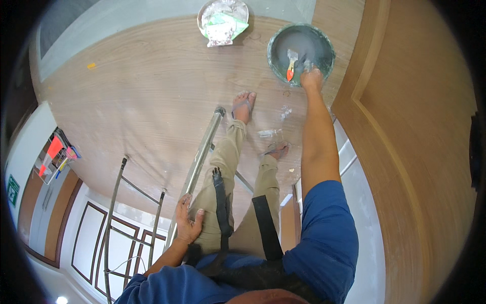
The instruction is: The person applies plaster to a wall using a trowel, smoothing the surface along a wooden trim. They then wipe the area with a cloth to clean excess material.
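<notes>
My right hand reaches into the green bucket of cloudy grey water at the upper right, fingers closed around something I cannot make out. Beside it in the bucket is a brush with an orange-red and yellow handle. My left hand lies against my left leg and the metal ladder rail, thumb and fingers apart. My feet in flip-flops stand on the wood-look floor, with small white smears near them.
A white bowl holding powder and a green-and-white bag sits left of the bucket. Ladder legs stand at lower left. A wooden panel fills the right side. Coloured items and white panelled surfaces show at left.
</notes>
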### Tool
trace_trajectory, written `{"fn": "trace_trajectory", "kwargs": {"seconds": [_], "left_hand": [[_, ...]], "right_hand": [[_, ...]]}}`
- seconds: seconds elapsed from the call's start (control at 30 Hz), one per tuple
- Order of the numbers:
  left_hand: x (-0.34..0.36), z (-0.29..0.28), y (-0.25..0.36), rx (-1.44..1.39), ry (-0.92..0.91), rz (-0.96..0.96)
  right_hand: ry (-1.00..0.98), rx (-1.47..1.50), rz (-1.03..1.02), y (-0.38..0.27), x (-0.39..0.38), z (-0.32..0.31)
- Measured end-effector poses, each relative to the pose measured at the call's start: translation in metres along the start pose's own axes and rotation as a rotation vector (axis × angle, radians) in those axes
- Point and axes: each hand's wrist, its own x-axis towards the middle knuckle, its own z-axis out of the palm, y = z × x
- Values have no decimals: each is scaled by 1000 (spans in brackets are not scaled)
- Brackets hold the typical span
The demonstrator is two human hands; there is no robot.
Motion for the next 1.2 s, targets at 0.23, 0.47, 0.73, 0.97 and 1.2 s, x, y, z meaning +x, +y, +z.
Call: {"fn": "trace_trajectory", "kwargs": {"seconds": [0.23, 0.47, 0.73, 0.97, 1.2], "left_hand": [[9, -4, -7, -36, 6, 36], [-6, 8, -23, -70, 150, 110], [-30, 12, -6, -244, 284, 208], [-66, -3, 62, -274, 262, 389], [-123, -31, 157, -239, 203, 833]], "right_hand": [[15, 44, -77, 29, 7, -2], [-173, 1002, 138, 42, -93, -69], [-534, 1828, 23, 53, -328, -221], [-235, 1439, -360, 84, -476, -329], [413, 1259, -583, 163, -622, -328]]}}
